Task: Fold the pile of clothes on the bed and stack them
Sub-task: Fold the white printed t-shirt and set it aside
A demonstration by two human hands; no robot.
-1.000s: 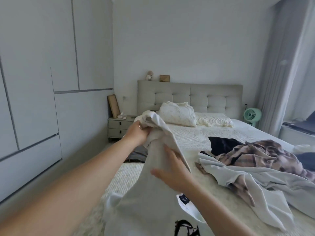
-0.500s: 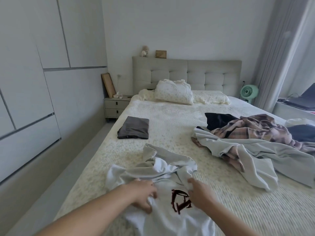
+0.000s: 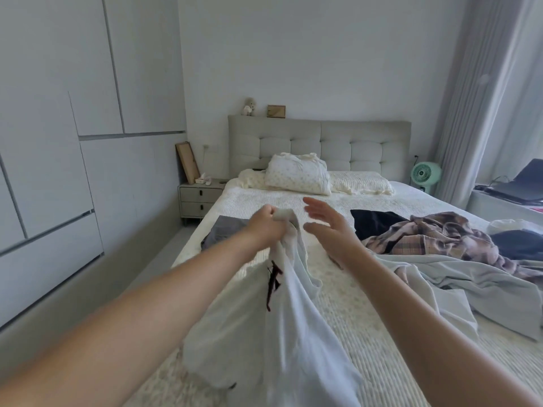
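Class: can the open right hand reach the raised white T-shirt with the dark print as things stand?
Probably yes: the right hand hangs open beside the white T-shirt, which the left hand grips, with nothing between them.

Both bare forearms reach forward from the lower corners of the view, converging toward the middle. The left hand (image 3: 266,227) is raised with its fingers curled tight, gripping a bunched edge of the white cotton T-shirt with a dark red print (image 3: 282,312). The right hand (image 3: 330,227) hovers just beside it, palm turned inward, fingers spread and straight, holding nothing
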